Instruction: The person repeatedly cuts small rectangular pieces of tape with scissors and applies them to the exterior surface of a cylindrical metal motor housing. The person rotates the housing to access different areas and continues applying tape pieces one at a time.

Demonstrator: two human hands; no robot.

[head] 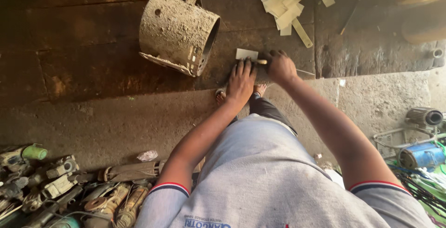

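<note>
Grey shirt point(260, 177) with striped sleeve cuffs fills the bottom of the view, both arms reaching away from it to the dark wooden surface point(93, 47). Left hand point(240, 83) lies flat, fingers spread and pointing away from the body, pressing down on a small pale sheet point(246, 54); only the sheet's far edge shows past the fingertips. Sheet is rectangular, long axis running side to side, lying flat on the surface. Right hand point(281, 68) is clenched around a thin tool point(261, 61), just right of the left hand and nearly touching it. Tool's light tip sticks out leftward toward the left fingertips, roughly level, long axis side to side; cannot tell what kind of tool, most of it is hidden in the fist. Tip sits at the near edge of the sheet.

Left of the left hand, near it, a dusty metal cylinder point(179, 33) lies on its side, open end facing right toward the hands. Beyond the right hand, a pile of pale strips point(285, 5), well apart from the sheet. Below the left arm, on the floor, a heap of worn power tools point(69, 186). Right of the right arm, a blue motor point(422, 156) and wires. Foot point(260, 89) peeks out under the hands.
</note>
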